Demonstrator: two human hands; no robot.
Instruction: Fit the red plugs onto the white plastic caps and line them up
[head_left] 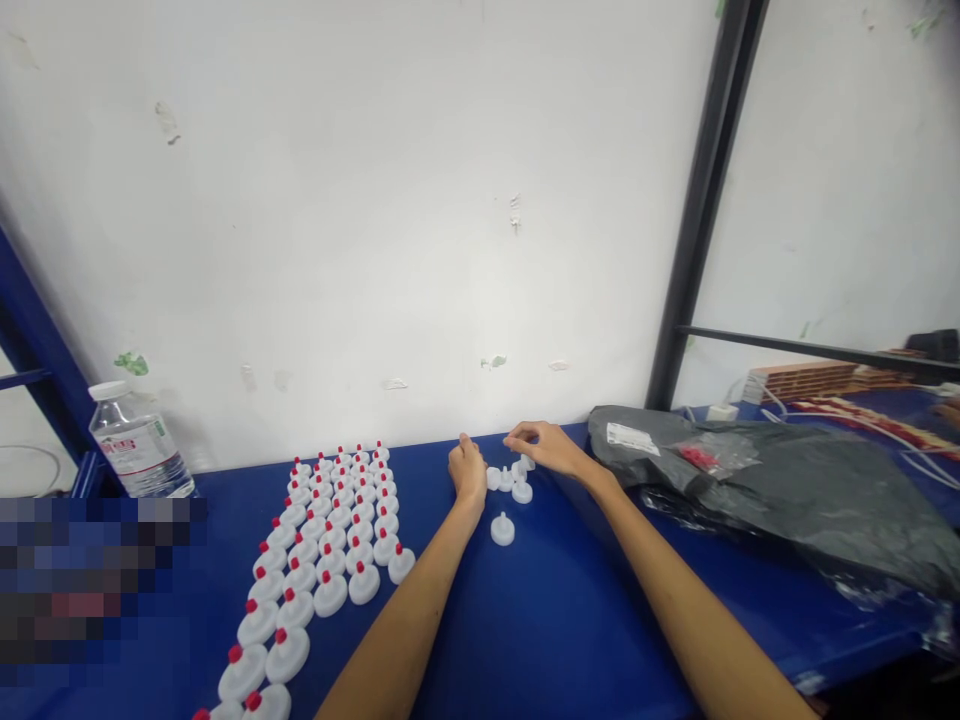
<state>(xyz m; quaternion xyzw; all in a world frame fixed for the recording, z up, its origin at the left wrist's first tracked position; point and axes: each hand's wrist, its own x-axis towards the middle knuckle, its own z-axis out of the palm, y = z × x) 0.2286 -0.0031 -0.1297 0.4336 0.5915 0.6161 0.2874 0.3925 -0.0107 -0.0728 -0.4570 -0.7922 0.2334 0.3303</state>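
My left hand (469, 470) is closed at the back of the blue table, thumb up and fingers curled; whatever it holds is hidden behind it. To its right, my right hand (549, 448) reaches left with its fingers bent together in a pinch, and anything between the fingertips is too small to make out. Between and just below the hands sits a small cluster of white round caps (521, 491) with bare nozzles. One more white cap (502, 530) stands apart, nearer to me. Left of my left arm, white caps with red tips (328, 565) stand upright in several rows.
A clear bottle with a white lid (139, 440) stands at the back left by the wall. On the right lies a dark grey plastic bag (757, 500), with a small clear bag of red pieces (701, 456) on it. A black post (701, 210) rises behind.
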